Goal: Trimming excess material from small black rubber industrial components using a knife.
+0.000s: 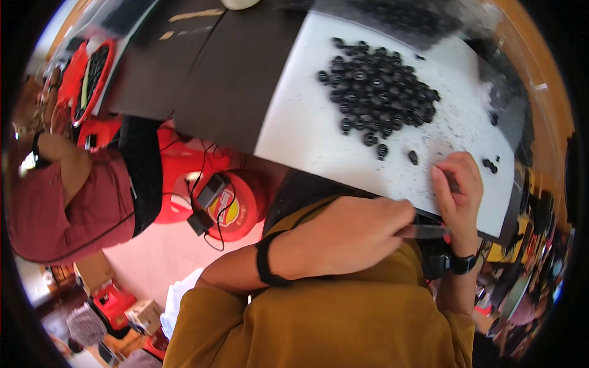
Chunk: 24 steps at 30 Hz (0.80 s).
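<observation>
My left hand, a black band on its wrist, is closed around a thin grey blade that points right. Just beyond the blade tip, my right hand, with a black watch on its wrist, rests on the near edge of a white board. Its fingers pinch a small dark part, mostly hidden by the fingers. A pile of small black round parts lies on the board farther out. A few loose ones sit between the pile and my right hand.
The board lies on a black tabletop. Another person in a red shirt works at the left beside a red tray of black parts. Red stools with a black adapter and cable stand on the floor.
</observation>
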Tool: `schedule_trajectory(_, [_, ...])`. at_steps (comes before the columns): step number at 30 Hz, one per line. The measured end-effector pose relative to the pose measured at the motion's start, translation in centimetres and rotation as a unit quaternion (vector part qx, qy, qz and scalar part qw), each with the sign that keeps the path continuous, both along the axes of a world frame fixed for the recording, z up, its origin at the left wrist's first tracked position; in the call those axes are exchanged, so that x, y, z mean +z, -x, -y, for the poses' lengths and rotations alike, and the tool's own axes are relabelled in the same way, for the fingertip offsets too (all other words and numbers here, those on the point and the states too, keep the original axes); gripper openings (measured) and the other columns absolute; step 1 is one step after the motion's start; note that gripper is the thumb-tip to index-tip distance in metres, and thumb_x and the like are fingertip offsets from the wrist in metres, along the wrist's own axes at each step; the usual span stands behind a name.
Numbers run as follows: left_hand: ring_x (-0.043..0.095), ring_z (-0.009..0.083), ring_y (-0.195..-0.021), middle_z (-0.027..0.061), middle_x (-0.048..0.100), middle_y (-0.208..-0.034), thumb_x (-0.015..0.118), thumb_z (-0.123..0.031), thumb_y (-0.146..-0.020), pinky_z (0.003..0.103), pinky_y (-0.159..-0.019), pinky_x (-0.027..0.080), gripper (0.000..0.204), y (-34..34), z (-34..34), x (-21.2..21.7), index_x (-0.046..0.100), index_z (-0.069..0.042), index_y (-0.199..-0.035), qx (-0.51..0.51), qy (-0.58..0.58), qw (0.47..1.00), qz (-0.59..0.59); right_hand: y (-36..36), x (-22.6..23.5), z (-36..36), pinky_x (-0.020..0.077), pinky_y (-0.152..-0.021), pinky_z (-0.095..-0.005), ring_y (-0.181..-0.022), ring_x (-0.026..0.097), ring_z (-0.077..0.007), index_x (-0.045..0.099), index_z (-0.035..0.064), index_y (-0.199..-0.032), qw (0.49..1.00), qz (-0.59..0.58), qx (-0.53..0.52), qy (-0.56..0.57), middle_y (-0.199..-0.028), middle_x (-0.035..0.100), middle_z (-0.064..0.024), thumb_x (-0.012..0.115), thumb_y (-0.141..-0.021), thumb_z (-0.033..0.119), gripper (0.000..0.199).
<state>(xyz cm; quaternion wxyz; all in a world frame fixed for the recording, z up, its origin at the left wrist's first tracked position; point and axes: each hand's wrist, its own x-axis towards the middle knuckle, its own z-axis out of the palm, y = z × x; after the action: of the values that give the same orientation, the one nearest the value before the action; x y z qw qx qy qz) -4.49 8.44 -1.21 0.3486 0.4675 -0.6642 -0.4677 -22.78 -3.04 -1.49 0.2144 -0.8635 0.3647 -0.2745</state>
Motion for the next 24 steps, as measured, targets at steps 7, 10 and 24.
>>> schedule_trajectory(7, [0.052,0.0087,-0.069,0.0037,0.058,-0.077,0.055,-0.003,-0.086,0.022,-0.064,0.042,0.007,-1.3,-1.1,-0.3,0.055,-0.001,-0.092,0.159,-0.046,0.986,-0.029,-1.3,0.3,-0.3,0.044,-0.062,-0.0315,-0.072,0.055,-0.0255,0.059,0.0022,-0.086,0.999,0.052,0.003,0.005,-0.082,0.057,-0.0102,0.069,-0.071,0.007,0.019])
schedule_trajectory(10, [0.049,0.0058,-0.07,0.0015,0.056,-0.077,0.053,-0.004,-0.088,0.021,-0.065,0.041,0.006,-0.9,-1.1,0.0,0.055,0.001,-0.091,0.174,-0.076,0.981,-0.036,-2.5,0.1,0.0,0.044,-0.062,-0.0347,-0.072,0.055,-0.0274,0.059,0.0033,-0.085,0.998,0.037,0.025,0.044,-0.082,0.056,-0.0104,0.071,-0.07,0.011,0.021])
schedule_trajectory(24, [0.054,0.0151,-0.063,0.009,0.058,-0.079,0.056,0.0,-0.083,0.024,-0.06,0.044,0.009,0.7,-2.0,1.5,0.054,-0.001,-0.092,0.196,-0.014,0.979,-0.046,-0.2,1.5,-3.9,0.0419,-0.063,-0.0203,-0.068,0.05,-0.007,0.058,0.0011,-0.099,0.887,0.343,0.131,-0.28,-0.086,0.058,-0.0037,0.067,-0.077,-0.003,0.024])
